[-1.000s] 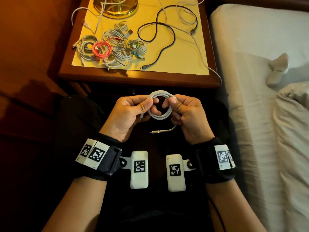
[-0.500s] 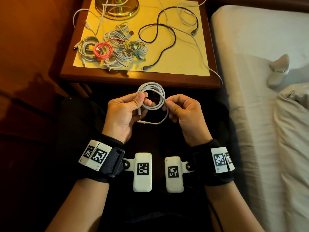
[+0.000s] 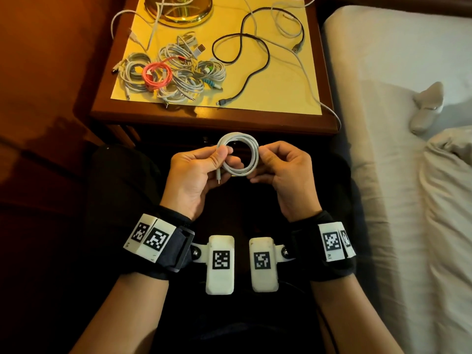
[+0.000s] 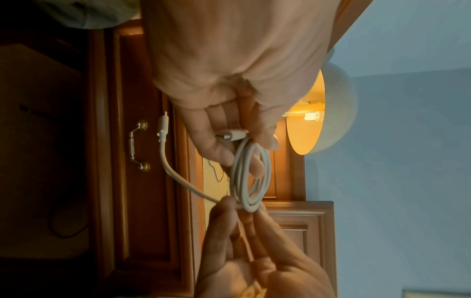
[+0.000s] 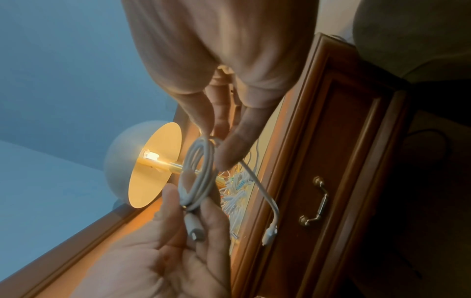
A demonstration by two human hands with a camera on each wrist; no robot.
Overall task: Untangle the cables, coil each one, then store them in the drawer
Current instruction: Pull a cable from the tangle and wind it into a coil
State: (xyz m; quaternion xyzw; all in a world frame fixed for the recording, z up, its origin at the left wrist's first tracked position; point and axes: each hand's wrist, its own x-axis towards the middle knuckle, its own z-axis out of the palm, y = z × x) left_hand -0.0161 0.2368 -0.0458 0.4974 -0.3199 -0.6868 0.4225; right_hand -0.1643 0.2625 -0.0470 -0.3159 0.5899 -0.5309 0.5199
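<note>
A white cable (image 3: 251,149) wound into a small coil hangs in front of the nightstand, held between both hands. My left hand (image 3: 224,155) pinches its left side between thumb and fingers. My right hand (image 3: 260,162) pinches the right side. A short loose end with a connector (image 3: 218,178) hangs below the left thumb. The left wrist view has the coil (image 4: 251,177) running from the left hand's fingers (image 4: 216,149) to the right hand (image 4: 229,207). The drawer (image 5: 339,161) with its brass handle (image 5: 314,201) is shut.
On the nightstand top (image 3: 286,93) lie a pile of coiled white cables (image 3: 184,80), a pink coil (image 3: 155,75), a loose black cable (image 3: 267,56), a loose white cable (image 3: 304,70) trailing over the edge, and a brass lamp base (image 3: 178,8). A bed (image 3: 408,175) borders the right.
The long tail that hung under the coil has been wound in, leaving only a short end by the left thumb. Both hands keep their hold on the coil.
</note>
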